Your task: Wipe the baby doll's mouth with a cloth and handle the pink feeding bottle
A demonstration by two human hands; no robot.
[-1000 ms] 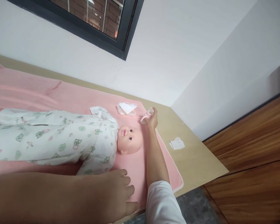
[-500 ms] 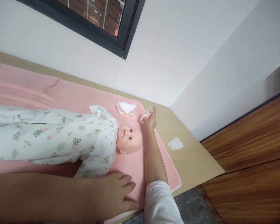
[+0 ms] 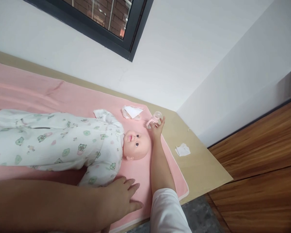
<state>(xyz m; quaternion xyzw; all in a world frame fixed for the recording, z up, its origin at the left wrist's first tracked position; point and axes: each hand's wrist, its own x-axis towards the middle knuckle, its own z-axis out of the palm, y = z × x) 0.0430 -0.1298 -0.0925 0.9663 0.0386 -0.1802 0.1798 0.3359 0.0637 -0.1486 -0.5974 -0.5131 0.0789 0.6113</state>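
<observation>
A baby doll [image 3: 137, 145] lies face up on a pink blanket [image 3: 34, 87], wearing a white sleepsuit [image 3: 70, 142] printed with green bears. Beyond its head, a small baby bottle [image 3: 156, 117] with a clear cap and pink handle stands near the blanket's far corner. My right hand [image 3: 157, 128] is at the bottle, its fingers spread apart and no longer wrapped around it; whether a fingertip touches it, I cannot tell. Close to the doll's sleeve, my left hand [image 3: 122, 197] hovers or rests over the blanket with fingers spread, holding nothing.
A white folded tissue [image 3: 133, 112] sits on a clear crumpled wrapper beside the doll's head. Another crumpled tissue [image 3: 183, 149] lies on the beige tabletop [image 3: 201, 168]. A white wall with a dark-framed window [image 3: 126, 48] rises behind; wooden panels [image 3: 264, 142] stand at right.
The fingers of my right hand have opened away from the bottle, which stays in place. My left hand has shifted very slightly, still spread.
</observation>
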